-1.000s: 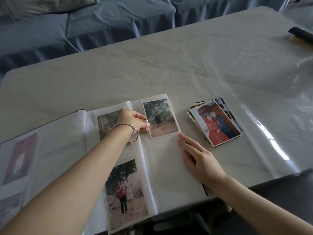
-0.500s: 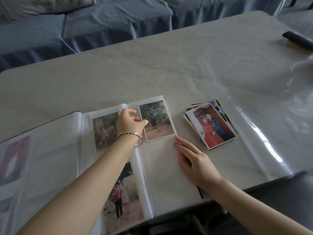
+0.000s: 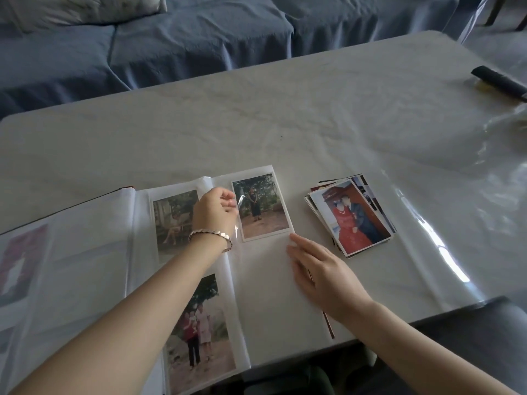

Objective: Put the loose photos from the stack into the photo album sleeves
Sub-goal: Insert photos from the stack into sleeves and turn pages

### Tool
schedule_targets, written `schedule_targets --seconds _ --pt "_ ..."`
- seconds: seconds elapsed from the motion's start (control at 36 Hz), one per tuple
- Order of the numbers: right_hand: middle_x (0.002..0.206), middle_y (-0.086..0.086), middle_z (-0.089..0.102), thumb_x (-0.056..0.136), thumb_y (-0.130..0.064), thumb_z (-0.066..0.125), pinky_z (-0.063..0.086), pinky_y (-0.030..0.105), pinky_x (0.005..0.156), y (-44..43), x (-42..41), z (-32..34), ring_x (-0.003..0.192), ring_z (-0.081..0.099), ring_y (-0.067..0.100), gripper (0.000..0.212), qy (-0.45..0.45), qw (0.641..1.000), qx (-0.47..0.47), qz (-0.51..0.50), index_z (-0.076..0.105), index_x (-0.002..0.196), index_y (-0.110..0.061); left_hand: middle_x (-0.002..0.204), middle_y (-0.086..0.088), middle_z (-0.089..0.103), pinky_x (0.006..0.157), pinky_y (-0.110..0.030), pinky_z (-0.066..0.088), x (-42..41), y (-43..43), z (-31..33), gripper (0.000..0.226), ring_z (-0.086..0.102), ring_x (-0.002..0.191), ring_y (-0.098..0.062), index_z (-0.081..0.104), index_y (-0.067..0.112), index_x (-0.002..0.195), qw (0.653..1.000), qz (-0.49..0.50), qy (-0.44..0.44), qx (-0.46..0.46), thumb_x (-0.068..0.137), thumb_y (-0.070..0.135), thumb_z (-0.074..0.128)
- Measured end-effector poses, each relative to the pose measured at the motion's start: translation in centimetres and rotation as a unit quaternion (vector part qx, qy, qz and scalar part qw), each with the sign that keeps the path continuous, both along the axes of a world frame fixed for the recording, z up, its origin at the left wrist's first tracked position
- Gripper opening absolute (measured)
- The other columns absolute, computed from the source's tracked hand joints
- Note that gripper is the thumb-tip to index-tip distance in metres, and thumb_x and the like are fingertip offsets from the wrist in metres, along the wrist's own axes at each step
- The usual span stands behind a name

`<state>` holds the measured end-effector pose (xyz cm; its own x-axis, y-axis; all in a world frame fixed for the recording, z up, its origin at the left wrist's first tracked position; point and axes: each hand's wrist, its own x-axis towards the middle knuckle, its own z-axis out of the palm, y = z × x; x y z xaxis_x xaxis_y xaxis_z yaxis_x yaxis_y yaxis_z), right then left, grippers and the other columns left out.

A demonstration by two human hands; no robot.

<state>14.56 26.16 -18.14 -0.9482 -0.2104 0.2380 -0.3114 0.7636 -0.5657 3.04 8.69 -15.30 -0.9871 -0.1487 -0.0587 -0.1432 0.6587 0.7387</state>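
A pale, marbled surface [image 3: 285,109] under a glossy clear cover fills most of the frame, with a blue-draped sofa [image 3: 199,32] across the top and a dark object [image 3: 497,82] at the upper right edge. The open photo album [image 3: 85,266] lies at lower left and centre. The stack of loose photos [image 3: 349,216] sits just right of it, on the surface.

One photo [image 3: 262,206] lies at the top of the album's right page. The left hand [image 3: 215,213], with a bracelet [image 3: 209,236] on its wrist, is beside that photo's left edge. Its fingers are curled and seem to pinch the clear sleeve [image 3: 239,202], though glare blurs this. The right hand [image 3: 322,272] rests flat on the right page below the photo, fingers straight.
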Motion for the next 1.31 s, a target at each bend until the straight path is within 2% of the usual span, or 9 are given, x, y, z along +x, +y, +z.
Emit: schedule_targets --seconds 0.17,0.36,0.56,0.69,0.81,0.94,1.03,1.17,1.31 --pt "0.108 0.02 0.066 0.071 0.006 0.074 0.054 0.046 0.083 3.0 -1.5 2.2 0.097 0.065 0.034 0.023 0.054 0.993 0.038 -0.098 0.071 0.094 0.004 0.147 -0.012 0.032 0.112 -0.031 0.02 2.6 -1.1 0.3 0.039 0.028 0.137 -0.027 0.057 0.007 0.122 0.961 -0.163 0.037 -0.219 0.084 0.012 0.066" --pt "0.155 0.009 0.018 0.094 -0.052 0.036 0.01 0.034 0.116 4.9 -2.7 2.3 0.144 0.013 0.022 0.069 -0.172 0.95 0.183 -0.188 0.02 0.148 -0.012 0.156 0.0 -0.016 0.115 -0.031 -0.005 6.0 -3.2 -1.3 0.068 -0.011 0.144 -0.016 0.004 0.022 0.15 0.925 -0.208 -0.064 -0.31 0.095 0.051 0.031" --pt "0.149 0.007 0.032 0.097 -0.048 0.031 0.014 0.031 0.117 4.6 -2.5 2.7 0.141 0.024 0.019 0.06 -0.165 0.932 0.29 -0.145 0.029 0.145 -0.013 0.155 0.004 -0.021 0.111 -0.028 -0.014 7.7 -5.7 -1.5 0.06 -0.021 0.14 -0.01 0.0 0.036 0.148 0.931 -0.206 -0.054 -0.297 0.097 0.043 0.03" --pt "0.138 0.002 0.046 0.095 -0.046 0.04 0.026 0.03 0.11 4.6 -2.3 3.7 0.133 0.037 0.019 0.051 -0.175 0.941 0.261 -0.129 0.045 0.135 -0.015 0.156 0.008 -0.015 0.109 -0.031 -0.019 8.3 -6.3 -1.2 0.049 -0.028 0.13 -0.001 0.025 0.044 0.142 0.933 -0.252 -0.037 -0.253 0.096 0.04 0.039" --pt "0.13 0.004 0.052 0.098 -0.036 0.036 0.033 0.03 0.103 4.5 -2.2 4.1 0.124 0.045 0.021 0.042 -0.187 0.943 0.244 -0.129 0.051 0.13 -0.013 0.156 0.01 -0.017 0.109 -0.038 -0.022 8.7 -6.1 -1.2 0.06 -0.027 0.139 -0.011 0.022 0.049 0.141 0.927 -0.247 -0.08 -0.272 0.086 0.065 0.04" --pt "0.104 0.006 0.063 0.099 -0.018 0.034 0.039 0.029 0.065 4.6 -2.0 4.7 0.084 0.057 0.024 0.029 -0.179 0.95 0.213 -0.142 0.059 0.112 -0.01 0.156 0.006 -0.016 0.107 -0.046 -0.022 8.9 -5.9 -0.9 0.076 -0.022 0.141 -0.016 0.026 0.047 0.133 0.929 -0.223 -0.107 -0.274 0.067 0.085 0.03" --pt "0.081 0.005 0.06 0.095 -0.005 0.039 0.035 0.029 0.054 4.4 -1.9 5.3 0.06 0.048 0.025 0.028 -0.147 0.955 0.205 -0.156 0.056 0.117 -0.01 0.157 0.002 -0.011 0.11 -0.05 -0.015 8.9 -5.8 -0.6 0.062 -0.015 0.143 -0.019 0.031 0.043 0.131 0.933 -0.208 -0.104 -0.276 0.077 0.071 0.044" --pt "0.086 0.012 0.069 0.081 0.014 0.053 0.039 0.026 0.058 1.7 -1.4 6.8 0.069 0.061 0.032 0.054 -0.042 0.986 0.093 -0.13 0.057 0.128 -0.014 0.156 0.003 -0.002 0.116 -0.048 0.003 9.0 -6.8 -0.4 0.049 -0.007 0.145 -0.018 0.043 0.032 0.132 0.941 -0.239 -0.015 -0.241 0.085 0.031 0.057" --pt "0.112 0.006 0.067 0.069 0.026 0.058 0.05 0.027 0.078 -3.0 -0.4 6.5 0.093 0.067 0.022 0.06 0.066 0.996 -0.02 -0.05 0.062 0.12 -0.006 0.119 -0.006 0.063 0.095 -0.053 0.045 9.6 -7.6 -0.1 0.037 0.052 0.121 -0.028 0.073 0.009 0.088 0.919 -0.33 0.158 -0.148 0.063 -0.018 0.072"
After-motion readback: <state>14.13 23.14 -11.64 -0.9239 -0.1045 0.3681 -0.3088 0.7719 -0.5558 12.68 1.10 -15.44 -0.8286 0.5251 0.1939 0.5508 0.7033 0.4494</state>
